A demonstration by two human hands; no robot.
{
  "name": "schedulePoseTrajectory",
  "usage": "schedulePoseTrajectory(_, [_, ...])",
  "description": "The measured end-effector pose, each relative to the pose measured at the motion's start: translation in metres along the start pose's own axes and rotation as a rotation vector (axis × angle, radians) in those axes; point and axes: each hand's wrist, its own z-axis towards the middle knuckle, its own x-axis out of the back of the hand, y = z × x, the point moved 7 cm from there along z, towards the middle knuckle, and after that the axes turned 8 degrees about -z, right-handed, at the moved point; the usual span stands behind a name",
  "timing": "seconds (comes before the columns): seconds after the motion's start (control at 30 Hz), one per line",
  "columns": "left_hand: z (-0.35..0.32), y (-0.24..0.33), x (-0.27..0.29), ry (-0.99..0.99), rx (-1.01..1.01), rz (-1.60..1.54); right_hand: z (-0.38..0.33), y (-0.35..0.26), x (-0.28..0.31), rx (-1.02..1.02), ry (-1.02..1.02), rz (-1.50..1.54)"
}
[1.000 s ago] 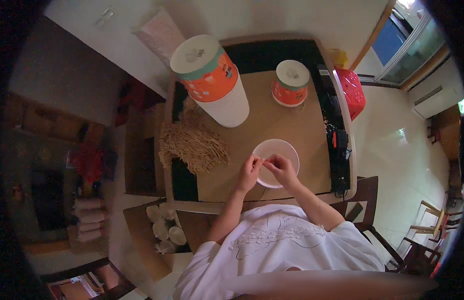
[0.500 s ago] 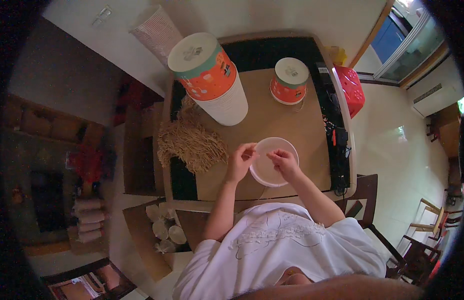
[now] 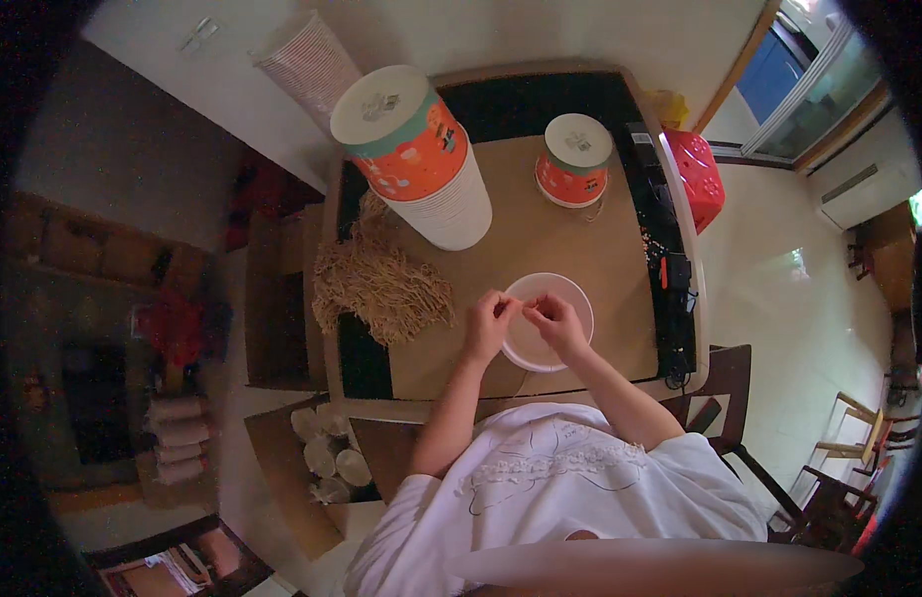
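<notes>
White tub [image 3: 534, 350] stands upright and open on the brown sheet [image 3: 605, 264] that covers the middle of the tabletop [image 3: 506, 99], right in front of you. Its pale inside shows beneath your hands; you cannot make out anything lying in it. Your left hand [image 3: 489, 320] is over its left rim and your right hand [image 3: 558, 324] is above its opening. On each, you have thumb and fingers drawn together at the tips, the two pinches nearly meeting; whether you hold something between them is too small to tell.

To your left lies a loose heap of tan paper-like strands [image 3: 386, 294], near the tub but apart from it. Beyond it you have a tall upside-down stack of tubs [image 3: 436, 204], an orange one with a green band on top and white rims nested below. Farther right, a shorter orange tub [image 3: 572, 179] also sits base up. Black devices [image 3: 677, 274] line your right edge, with a red stool [image 3: 696, 181] outside it. Down on your left, a cardboard box [image 3: 274, 453] holds round whitish containers [image 3: 352, 469].
</notes>
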Motion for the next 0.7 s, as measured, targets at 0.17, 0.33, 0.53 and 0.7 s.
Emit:
schedulePoseTrajectory(0.17, [0.001,0.000,-0.003,0.054,-0.136,0.040,0.005,-0.011,0.001,0.239,0.141,-0.163])
schedulePoseTrajectory(0.33, [0.012,-0.004,0.001,0.135,-0.261,0.089,0.016,0.003,0.001,0.064,0.133,-0.050])
schedulePoseTrajectory(0.53, [0.033,-0.034,-0.001,-0.028,-0.158,0.097,0.033,0.045,-0.002,-0.233,0.126,0.206])
schedulePoseTrajectory(0.7, [0.022,-0.053,-0.010,-0.189,0.082,0.078,0.033,0.055,-0.004,-0.192,0.112,0.274])
